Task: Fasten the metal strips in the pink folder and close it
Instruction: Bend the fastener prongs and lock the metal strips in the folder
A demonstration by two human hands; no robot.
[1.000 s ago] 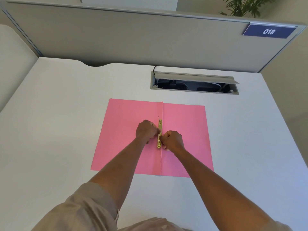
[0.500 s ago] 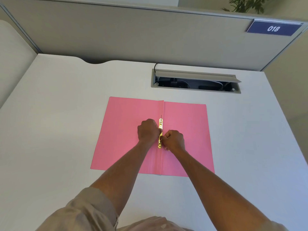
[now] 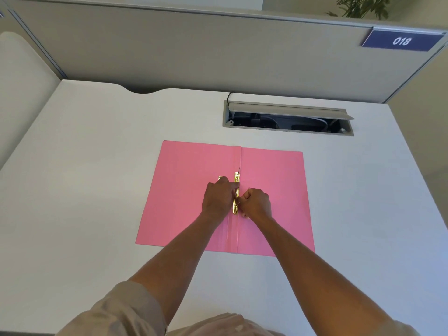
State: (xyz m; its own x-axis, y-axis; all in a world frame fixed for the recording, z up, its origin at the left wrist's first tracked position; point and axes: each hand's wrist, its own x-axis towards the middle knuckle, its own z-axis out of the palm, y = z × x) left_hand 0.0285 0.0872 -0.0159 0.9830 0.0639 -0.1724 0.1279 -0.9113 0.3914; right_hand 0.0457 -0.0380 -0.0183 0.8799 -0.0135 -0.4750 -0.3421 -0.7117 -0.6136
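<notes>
The pink folder [image 3: 189,185] lies open and flat on the white desk. A gold metal fastener strip [image 3: 236,177] runs along the folder's centre crease. My left hand [image 3: 219,196] rests curled on the strip's left side, a finger pressing it, and a small gold piece [image 3: 220,177] shows just past its knuckles. My right hand [image 3: 257,202] is curled at the strip's lower right, fingertips pinching at the metal. A thin prong stands up at the strip's far end. The strip's middle is hidden by my fingers.
A cable tray opening [image 3: 288,120] with a raised grey lid sits in the desk behind the folder. A grey partition [image 3: 194,49] with a blue "018" label [image 3: 401,41] borders the back. White desk surface [image 3: 84,190] surrounds the folder.
My left hand has shifted slightly up and left along the strip, uncovering a small gold piece by its knuckles. My right hand stays at the lower part of the strip.
</notes>
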